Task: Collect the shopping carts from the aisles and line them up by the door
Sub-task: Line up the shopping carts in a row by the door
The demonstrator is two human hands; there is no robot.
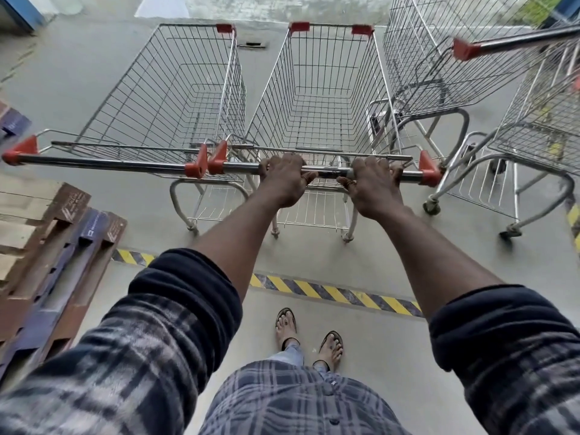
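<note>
Straight ahead stands a wire shopping cart [317,89] with red corner caps and a steel handle bar [326,171]. My left hand [284,178] and my right hand [373,185] both grip that bar, fingers curled over it. A second empty cart [163,89] stands side by side on its left, the red handle ends touching. Two more carts are on the right: one [439,58] angled away further back, another [539,127] nearer at the frame's edge.
Wooden pallets [47,246] are stacked on the left floor. Yellow-black hazard tape [339,293] crosses the grey concrete floor in front of my sandalled feet [309,337]. A floor drain [252,44] lies beyond the carts, before a pale wall.
</note>
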